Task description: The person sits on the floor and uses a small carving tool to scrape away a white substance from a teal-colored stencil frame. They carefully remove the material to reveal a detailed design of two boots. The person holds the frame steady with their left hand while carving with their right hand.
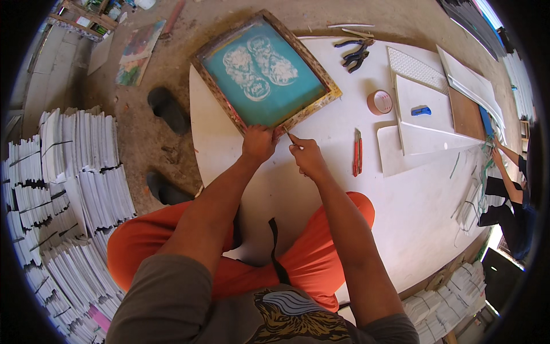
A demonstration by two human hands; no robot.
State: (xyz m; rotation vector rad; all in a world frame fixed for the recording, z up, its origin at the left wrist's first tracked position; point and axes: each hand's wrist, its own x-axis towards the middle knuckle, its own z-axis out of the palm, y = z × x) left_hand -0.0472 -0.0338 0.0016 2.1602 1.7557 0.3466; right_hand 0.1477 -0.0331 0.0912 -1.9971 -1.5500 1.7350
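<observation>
A silk-screen printing frame with a worn wooden border lies tilted on the white board. Its teal mesh carries pale printed figures. My left hand is closed on the frame's near edge, close to its near corner. Closed beside it, my right hand grips a small thin tool, its tip at the frame's near edge. My fingers hide most of the tool, so its kind cannot be made out.
Right of the frame lie dark-handled pliers, brown tape, a red cutter knife and a blue cutter on white panels. Sandals and stacked white bundles are at left. Another person's hands work at far right.
</observation>
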